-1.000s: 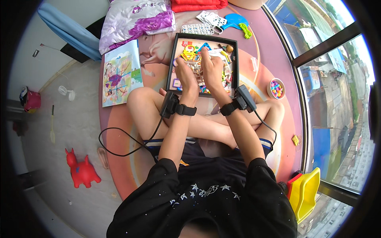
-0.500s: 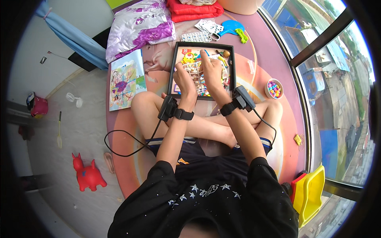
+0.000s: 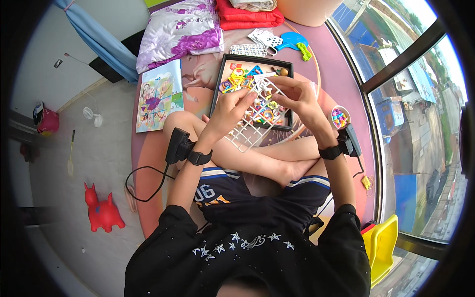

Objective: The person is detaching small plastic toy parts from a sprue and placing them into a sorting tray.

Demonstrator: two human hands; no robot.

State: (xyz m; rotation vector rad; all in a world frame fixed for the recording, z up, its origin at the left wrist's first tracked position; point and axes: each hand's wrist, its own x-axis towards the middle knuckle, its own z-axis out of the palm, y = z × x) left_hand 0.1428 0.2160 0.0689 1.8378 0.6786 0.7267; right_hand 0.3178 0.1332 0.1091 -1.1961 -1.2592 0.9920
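A person seated cross-legged on a pink mat holds a white plastic grid frame (image 3: 255, 119) up between both hands, above the knees and just in front of a black tray (image 3: 216, 94). The left hand (image 3: 228, 111) is closed on the frame's near-left side, fingers curled over its bars; the right hand (image 3: 297, 96) pinches its far-right edge, thumb and fingertips drawn together on the thin plastic. Each wrist carries a black strapped device.

The frame looks light and thin, a lattice of slim bars with small pieces attached, likely springy and easy to snap if twisted; the outer border, where both hands already sit, seems the safest hold, rather than the fine inner bars.

Directly beyond the grip, the black tray is crowded with small coloured plastic pieces. To the right of the right hand stands a small bowl of coloured beads (image 3: 339, 118). Left of the left hand lies an illustrated booklet (image 3: 159, 95). Further past the tray rest another white frame (image 3: 248, 49), a blue plastic toy (image 3: 291, 40), a purple flowered pillow (image 3: 180, 30) and folded red cloth (image 3: 250, 17).
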